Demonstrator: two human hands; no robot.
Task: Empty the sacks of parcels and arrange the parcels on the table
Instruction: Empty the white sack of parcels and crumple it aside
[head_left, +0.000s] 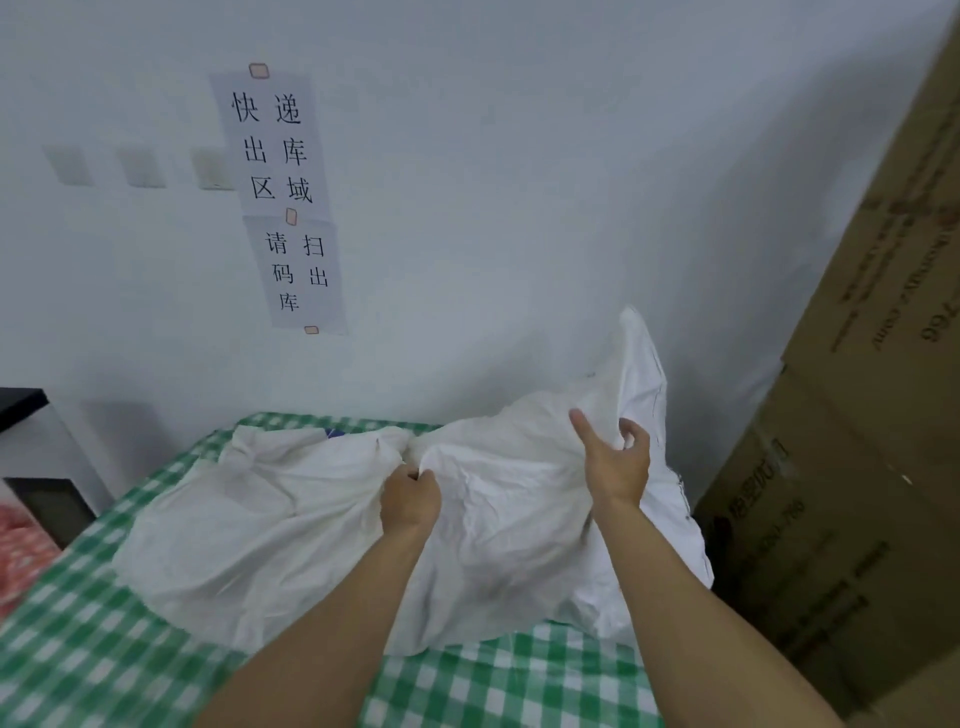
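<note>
Gingham table (78, 649), L hand (410, 499) gripping white sack (509, 499), R hand (615, 462) spread over it

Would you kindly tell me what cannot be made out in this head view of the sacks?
Head view: any parcels, hidden by the fabric of the left sack and right sack.
Head view: the right hand's grip on the right sack; its palm hides the far fingers.
Head view: the print on the cardboard boxes, blurred and cut by the right edge.
</note>
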